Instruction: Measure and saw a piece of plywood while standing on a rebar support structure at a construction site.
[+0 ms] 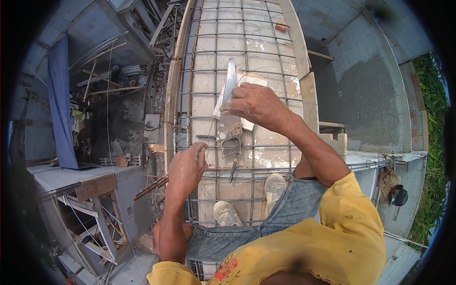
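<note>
So I've got the right hand point(256, 107) closed around a thin tie wire point(214, 124), up over the hand saw point(230, 111) lying on the rebar grid point(266, 61). Left hand point(187, 168) is pinched shut on the wire's lower end, just left of the saw handle. My shoes point(227, 213) are on the bars.

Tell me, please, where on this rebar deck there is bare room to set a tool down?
Free: the far grid squares beyond the handsaw, short of the brick. Crowded: around the saw, paper, right hand, left hand and shoes.
</note>
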The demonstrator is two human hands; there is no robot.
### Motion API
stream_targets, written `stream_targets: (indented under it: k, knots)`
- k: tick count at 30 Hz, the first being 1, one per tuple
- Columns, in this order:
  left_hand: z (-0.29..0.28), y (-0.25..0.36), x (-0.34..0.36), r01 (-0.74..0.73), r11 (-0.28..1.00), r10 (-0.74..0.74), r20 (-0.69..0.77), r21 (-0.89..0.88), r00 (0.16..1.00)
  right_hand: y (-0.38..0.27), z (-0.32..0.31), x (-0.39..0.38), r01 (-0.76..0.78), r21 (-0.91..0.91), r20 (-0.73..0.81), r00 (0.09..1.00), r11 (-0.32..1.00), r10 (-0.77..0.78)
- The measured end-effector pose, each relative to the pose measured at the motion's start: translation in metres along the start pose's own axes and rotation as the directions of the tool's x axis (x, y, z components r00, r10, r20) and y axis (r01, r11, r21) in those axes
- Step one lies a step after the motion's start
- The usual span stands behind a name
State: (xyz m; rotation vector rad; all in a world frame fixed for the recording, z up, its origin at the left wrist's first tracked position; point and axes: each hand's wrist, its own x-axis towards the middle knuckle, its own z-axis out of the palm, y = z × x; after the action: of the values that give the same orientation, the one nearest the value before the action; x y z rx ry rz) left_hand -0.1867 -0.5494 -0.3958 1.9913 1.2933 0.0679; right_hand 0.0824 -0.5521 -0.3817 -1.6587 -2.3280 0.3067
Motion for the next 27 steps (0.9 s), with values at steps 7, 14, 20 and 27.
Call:
stream_targets:
  k: [7, 14, 20, 27]
  knots:
    - [-0.014, -0.010, -0.004, 0.093, 0.917, -0.028, -0.170, 0.387, 0.985, -0.021, 0.012, -0.001, 0.258, -0.118, -0.216, 0.936, 0.959, -0.279]
    - [-0.042, -0.009, -0.012, -0.121, 0.993, 0.120, -0.063, -0.016, 0.991, -0.001, 0.032, 0.008, 0.089, 0.237, 0.149, 0.981, 0.967, -0.126]
    - [-0.087, -0.048, -0.007, 0.018, 0.612, -0.049, -0.016, -0.791, 0.999, -0.002, 0.007, 0.011, -0.266, 0.779, 0.220, 0.964, 0.567, 0.150]
    - [-0.116, -0.097, -0.007, -0.480, -0.347, -0.101, -0.476, -0.806, 0.873, 0.017, 0.019, 0.013, -0.390, 0.890, 0.326, 0.906, 0.235, 0.268]
